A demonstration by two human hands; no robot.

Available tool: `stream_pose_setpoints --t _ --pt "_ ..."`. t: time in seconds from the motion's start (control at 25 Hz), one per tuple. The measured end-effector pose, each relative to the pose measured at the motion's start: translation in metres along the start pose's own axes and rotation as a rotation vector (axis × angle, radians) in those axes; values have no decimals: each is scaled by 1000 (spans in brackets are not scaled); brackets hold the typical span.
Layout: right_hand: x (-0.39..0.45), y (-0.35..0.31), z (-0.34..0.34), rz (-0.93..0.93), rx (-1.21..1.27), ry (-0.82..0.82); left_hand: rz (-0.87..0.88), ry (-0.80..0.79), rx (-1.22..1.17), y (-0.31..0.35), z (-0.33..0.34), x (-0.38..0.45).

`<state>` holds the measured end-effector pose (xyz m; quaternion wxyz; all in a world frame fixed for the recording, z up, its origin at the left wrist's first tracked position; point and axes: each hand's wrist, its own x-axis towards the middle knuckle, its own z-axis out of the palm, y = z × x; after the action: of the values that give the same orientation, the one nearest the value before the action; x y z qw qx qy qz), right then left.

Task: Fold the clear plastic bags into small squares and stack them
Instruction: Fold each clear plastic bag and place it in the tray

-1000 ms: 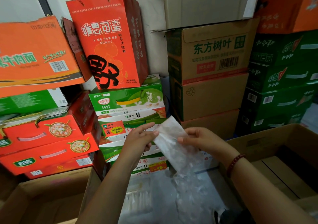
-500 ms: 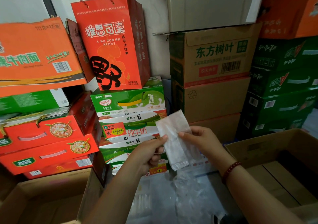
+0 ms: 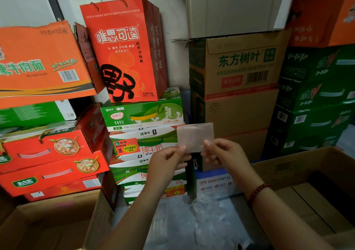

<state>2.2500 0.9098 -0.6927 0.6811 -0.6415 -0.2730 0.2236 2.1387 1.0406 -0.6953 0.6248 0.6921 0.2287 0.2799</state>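
A clear plastic bag (image 3: 195, 135), folded to a small upright rectangle, is held up in front of the stacked cartons. My left hand (image 3: 167, 163) pinches its lower left corner. My right hand (image 3: 223, 153), with a red bead bracelet at the wrist, pinches its lower right edge. Below my hands lies a crumpled heap of loose clear plastic bags (image 3: 207, 219) on a pale surface.
Open brown cardboard boxes stand at the lower left (image 3: 48, 224) and lower right (image 3: 315, 173). Red food cartons (image 3: 50, 153), green milk cartons (image 3: 142, 115), a tall red gift bag (image 3: 123, 48), brown boxes (image 3: 236, 80) and green drink cases (image 3: 315, 96) are stacked against the wall.
The bag went from a long hanging strip to a shorter folded rectangle, and both hands have risen slightly, now pinching its lower edge.
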Motion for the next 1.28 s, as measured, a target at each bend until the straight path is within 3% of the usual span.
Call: stream_pose_setpoints --t 0.32,0.52,0.68,0.8,1.04,1.16,1.28 --pt "-2 -2 5 -54 98 105 78 124 24 -2 3 -1" --pt "-2 -1 8 -103 9 106 114 168 74 -2 8 -4" --pt "-2 2 9 -94 -45 51 23 154 -170 6 11 -6" --pt "-1 3 10 -89 -87 24 35 167 -223 8 8 -6" --pt "-1 5 14 -29 -104 55 51 239 -125 2 6 -1" --pt "-2 2 18 93 5 28 113 212 4 1 9 -3" --pt "-4 4 23 85 -82 30 199 172 138 -1 15 -6"
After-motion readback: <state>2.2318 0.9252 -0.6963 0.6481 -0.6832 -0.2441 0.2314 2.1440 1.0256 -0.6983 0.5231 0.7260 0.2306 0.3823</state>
